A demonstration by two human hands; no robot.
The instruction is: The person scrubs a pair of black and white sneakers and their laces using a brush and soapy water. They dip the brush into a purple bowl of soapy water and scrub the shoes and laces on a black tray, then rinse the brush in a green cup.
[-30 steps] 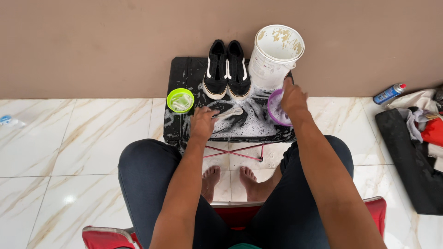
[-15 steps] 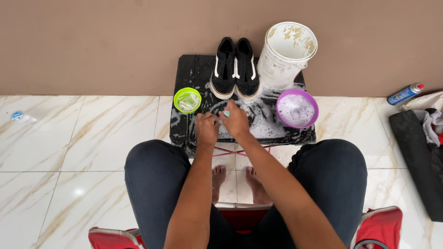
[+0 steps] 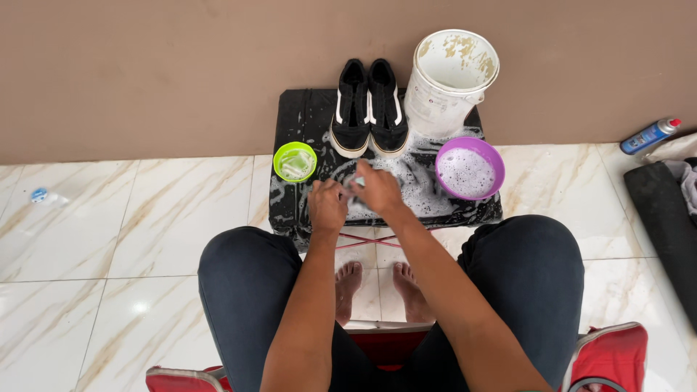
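Note:
I sit over a low black table [image 3: 301, 120] wet with suds. My left hand [image 3: 327, 207] and my right hand [image 3: 380, 190] meet above its front middle. Both close on a small pale, soapy item [image 3: 355, 186] pressed between them; what it is cannot be made out. A pair of black shoes with white stripes [image 3: 368, 109] stands just beyond the hands, toes toward me. A purple bowl of foam [image 3: 470, 171] sits to the right of my right hand. A green bowl [image 3: 295, 161] sits to the left of my left hand.
A stained white bucket [image 3: 451, 78] stands at the table's back right against the brown wall. A spray can [image 3: 648, 136] and a dark bag [image 3: 664, 214] lie on the marble floor at right. My bare feet [image 3: 377, 283] rest under the table, above the red seat [image 3: 617, 348].
My right hand came back from the purple bowl beside the bucket and joined the left hand at the table's middle. The left hand lifted slightly off the table.

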